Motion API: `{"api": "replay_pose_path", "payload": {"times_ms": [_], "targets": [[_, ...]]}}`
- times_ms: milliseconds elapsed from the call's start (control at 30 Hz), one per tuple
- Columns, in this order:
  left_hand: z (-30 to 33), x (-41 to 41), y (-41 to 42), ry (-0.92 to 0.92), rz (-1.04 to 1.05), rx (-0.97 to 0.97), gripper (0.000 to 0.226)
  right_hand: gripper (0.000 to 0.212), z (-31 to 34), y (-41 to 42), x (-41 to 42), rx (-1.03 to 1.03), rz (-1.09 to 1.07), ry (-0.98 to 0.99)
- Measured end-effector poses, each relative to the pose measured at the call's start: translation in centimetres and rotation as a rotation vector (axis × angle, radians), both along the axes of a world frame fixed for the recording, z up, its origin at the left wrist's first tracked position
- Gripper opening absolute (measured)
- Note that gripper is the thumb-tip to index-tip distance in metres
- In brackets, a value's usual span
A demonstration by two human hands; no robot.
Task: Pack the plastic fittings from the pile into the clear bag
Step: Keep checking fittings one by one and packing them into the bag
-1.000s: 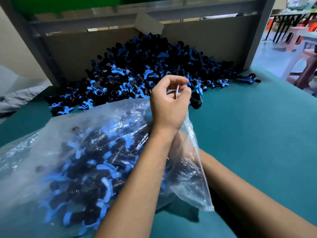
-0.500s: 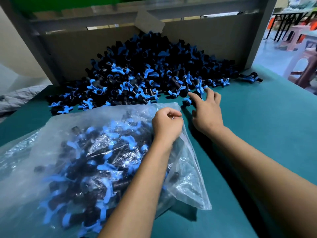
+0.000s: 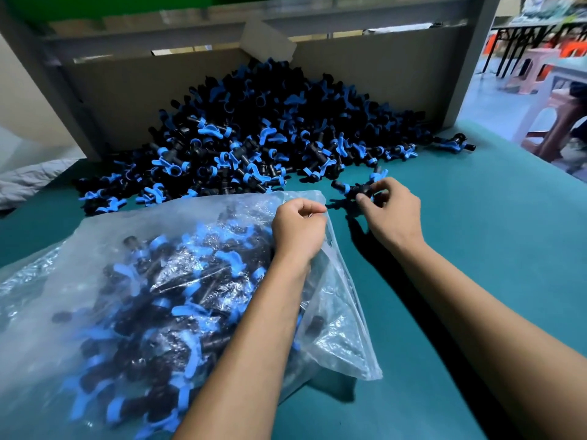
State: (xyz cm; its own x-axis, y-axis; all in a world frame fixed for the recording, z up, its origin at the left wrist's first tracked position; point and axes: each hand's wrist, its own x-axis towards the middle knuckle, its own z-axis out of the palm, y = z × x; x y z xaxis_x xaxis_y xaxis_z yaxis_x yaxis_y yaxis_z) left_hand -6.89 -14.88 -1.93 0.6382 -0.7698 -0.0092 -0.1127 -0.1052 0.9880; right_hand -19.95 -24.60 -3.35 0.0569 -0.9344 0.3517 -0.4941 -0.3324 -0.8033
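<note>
The bag (image 3: 133, 281) mouth is pinched by the curled left hand (image 3: 298, 230). Several fittings (image 3: 355, 190) just off the pile (image 3: 254, 134) are gripped by the right hand (image 3: 390, 214), fingers curled.

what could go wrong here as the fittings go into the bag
1. The right hand grips several fittings at once in its fingers; one may slip out onto the green table on the way over.
2. The left hand pinches only the edge of the clear bag, so the opening looks narrow and the fittings could snag on the rim.
3. The bag looks heavily loaded and lies on its side, so its contents might spill if the edge is released.
</note>
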Motion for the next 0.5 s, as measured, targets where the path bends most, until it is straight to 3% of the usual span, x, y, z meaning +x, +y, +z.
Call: {"api": "replay_pose_path", "payload": {"times_ms": [133, 233, 300, 400, 500], "targets": [[-0.1, 0.0, 0.0, -0.004, -0.012, 0.013, 0.024, 0.013, 0.3, 0.9, -1.1, 0.105, -0.079, -0.246], [-0.1, 0.0, 0.1, -0.009, -0.01, 0.007, 0.025, 0.007, 0.4, 1.2, -1.9, -0.038, -0.112, -0.264], [-0.2, 0.1, 0.1, -0.022, -0.007, 0.005, 0.024, 0.007, 0.5, 1.6, -1.9, -0.027, 0.014, -0.45], [-0.2, 0.2, 0.1, -0.011, 0.004, -0.011, 0.018, 0.009, 0.7, 2.4, -1.3, 0.202, 0.272, -0.783], [-0.2, 0.1, 0.0, 0.044, 0.015, -0.022, 0.014, 0.012, 0.6, 3.1, -0.8, 0.37, 0.45, -0.912]]}}
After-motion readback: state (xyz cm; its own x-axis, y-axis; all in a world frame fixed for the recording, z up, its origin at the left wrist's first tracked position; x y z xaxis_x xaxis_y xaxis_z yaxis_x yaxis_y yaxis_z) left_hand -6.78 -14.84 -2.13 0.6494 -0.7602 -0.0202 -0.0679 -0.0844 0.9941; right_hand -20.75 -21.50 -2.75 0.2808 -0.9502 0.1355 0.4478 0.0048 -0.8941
